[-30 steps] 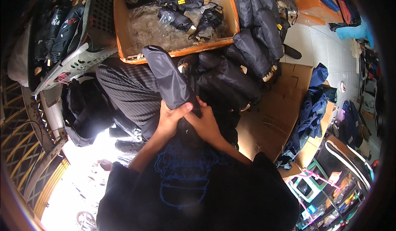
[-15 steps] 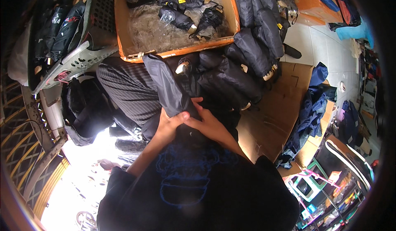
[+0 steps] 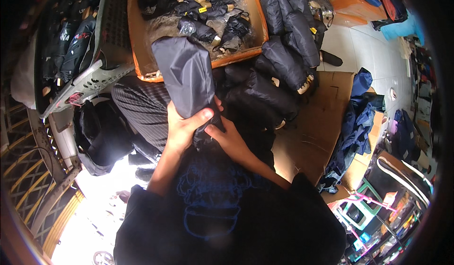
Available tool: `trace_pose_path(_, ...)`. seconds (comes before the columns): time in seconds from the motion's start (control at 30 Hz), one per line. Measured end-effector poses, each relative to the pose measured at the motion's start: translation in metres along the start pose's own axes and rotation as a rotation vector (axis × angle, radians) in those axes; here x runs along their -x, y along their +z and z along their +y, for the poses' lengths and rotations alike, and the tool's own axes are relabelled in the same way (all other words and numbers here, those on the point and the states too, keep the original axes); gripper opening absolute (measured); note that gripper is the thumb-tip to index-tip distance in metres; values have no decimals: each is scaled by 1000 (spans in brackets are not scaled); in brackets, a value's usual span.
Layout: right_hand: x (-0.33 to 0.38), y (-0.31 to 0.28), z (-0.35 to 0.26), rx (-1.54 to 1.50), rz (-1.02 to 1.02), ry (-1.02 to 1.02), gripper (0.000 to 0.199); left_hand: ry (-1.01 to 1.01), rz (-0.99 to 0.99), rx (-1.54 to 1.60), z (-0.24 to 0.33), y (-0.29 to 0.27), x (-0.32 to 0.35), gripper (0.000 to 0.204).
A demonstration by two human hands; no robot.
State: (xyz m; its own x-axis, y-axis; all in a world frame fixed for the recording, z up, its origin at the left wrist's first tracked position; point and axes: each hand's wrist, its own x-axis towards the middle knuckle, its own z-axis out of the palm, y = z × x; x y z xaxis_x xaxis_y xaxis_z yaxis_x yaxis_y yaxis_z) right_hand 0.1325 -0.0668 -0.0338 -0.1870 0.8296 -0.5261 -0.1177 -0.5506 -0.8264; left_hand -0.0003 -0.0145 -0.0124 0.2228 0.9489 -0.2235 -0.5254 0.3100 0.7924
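Observation:
A black folding umbrella [image 3: 184, 75] in a smooth fabric sleeve points up and away from my lap, its broad end farthest from me. My left hand [image 3: 182, 125] wraps its lower left side, thumb lying across the front. On the other side my right hand [image 3: 228, 133] grips the lower end, the thumb pressed near the bottom and fingertips showing behind. The lower tip is partly hidden between my hands. Beyond my knees lie several similar black umbrellas [image 3: 262, 94] with pale handle ends.
An open cardboard box [image 3: 198, 66] with more umbrellas and clear plastic stands ahead. A grey perforated crate [image 3: 90, 83] of umbrellas is at left. To the right, a flattened carton [image 3: 307, 128] lies beside dark blue cloth [image 3: 352, 128]. A black bag [image 3: 101, 137] sits by my left knee.
The umbrella has been raised and tipped toward me, its broad end now larger in view. My left hand has moved up and left along it, and both hands keep hold.

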Motion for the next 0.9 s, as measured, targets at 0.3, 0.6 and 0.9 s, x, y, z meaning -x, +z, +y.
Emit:
trace_pose_path(0.3, -9, 1, 1, 7, 97, -80, 39, -78, 1, -71, -11, 5, 0, 30)
trace_pose_path(0.6, -29, -4, -18, -142, -59, -237, 50, 60, 108, -19, 1, 9, -10, 43)
trace_pose_path(0.9, -23, -7, -26, -460, -207, 116, 47, 16, -219, 63, 12, -1, -32, 74)
